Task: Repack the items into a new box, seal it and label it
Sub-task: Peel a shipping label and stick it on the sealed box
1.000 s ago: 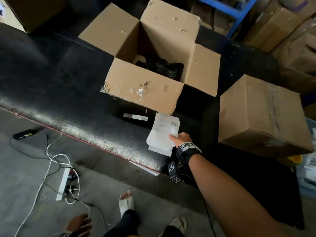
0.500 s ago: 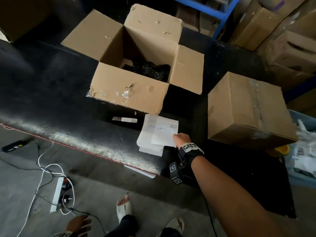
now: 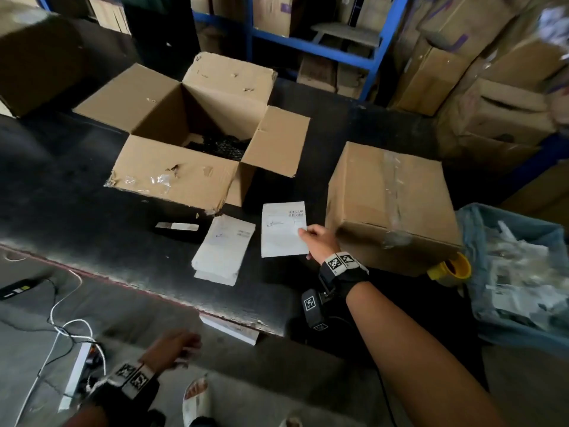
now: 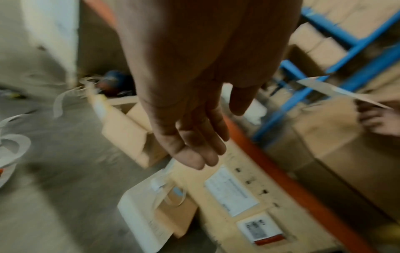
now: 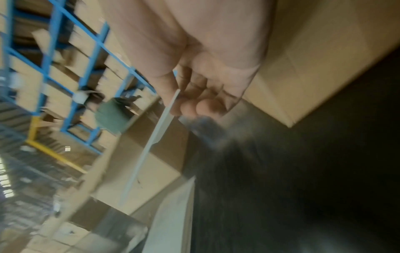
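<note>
My right hand (image 3: 314,238) pinches one white label sheet (image 3: 283,229) by its right edge, lifted just off the black table; the right wrist view shows the label sheet (image 5: 151,143) edge-on between thumb and fingers. To its left the stack of label sheets (image 3: 223,249) lies on the table. An open, worn cardboard box (image 3: 172,177) with a dark bubble-wrapped item (image 3: 221,146) inside stands behind. A closed, taped cardboard box (image 3: 391,198) stands right of my hand. My left hand (image 3: 172,349) hangs low below the table edge, fingers (image 4: 194,147) straight and empty.
A small flat tool (image 3: 177,226) lies near the open box. A yellow tape roll (image 3: 452,269) sits by the closed box, next to a blue bin (image 3: 480,300) of waste paper. Blue shelving (image 3: 314,47) with cartons stands behind. Cables and a power strip (image 3: 74,374) lie on the floor.
My right hand has lifted the top label off the stack and carried it right, toward the closed box. My left hand has risen toward the table edge.
</note>
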A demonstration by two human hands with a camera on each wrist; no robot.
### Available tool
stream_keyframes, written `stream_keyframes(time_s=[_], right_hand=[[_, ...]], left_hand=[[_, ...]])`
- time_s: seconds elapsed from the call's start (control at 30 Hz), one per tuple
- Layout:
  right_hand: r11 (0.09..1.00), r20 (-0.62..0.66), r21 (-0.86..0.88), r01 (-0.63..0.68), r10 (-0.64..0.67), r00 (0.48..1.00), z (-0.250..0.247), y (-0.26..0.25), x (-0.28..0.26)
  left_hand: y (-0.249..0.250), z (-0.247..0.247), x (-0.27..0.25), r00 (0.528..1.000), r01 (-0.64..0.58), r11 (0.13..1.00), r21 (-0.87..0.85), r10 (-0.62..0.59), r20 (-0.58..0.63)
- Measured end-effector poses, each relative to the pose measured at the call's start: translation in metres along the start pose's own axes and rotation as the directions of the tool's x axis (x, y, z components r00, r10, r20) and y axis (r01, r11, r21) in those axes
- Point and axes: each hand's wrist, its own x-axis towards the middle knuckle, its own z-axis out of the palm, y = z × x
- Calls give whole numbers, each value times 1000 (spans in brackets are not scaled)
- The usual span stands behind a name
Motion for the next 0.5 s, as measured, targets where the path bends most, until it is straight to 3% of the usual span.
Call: stream_keyframes(time_s=[0.07,0.13,0.27,0.4,0.5], right_hand=[[998,2,36,48,-48,999,-30,-5,-4],[992,-12,73,101,-101,995,-59,-8,-6],[970,-69,121,209,-202,977,-109,-6,-9],[955,-100,194,225,-208,973,-149,-3,-11],[939,-134,266,220,-190,973,-173,-1,-7]], left_hand=[[43,35,-15,985,-161,985,68,157,65],[88,67,-26,942,-332,936,117,321,102],[179,132,-49,795,-606,782,147,598,98],[244,194,-65,621,-774,603,193,783,45],[269,227,-62,541,-817,525,237,841,0]])
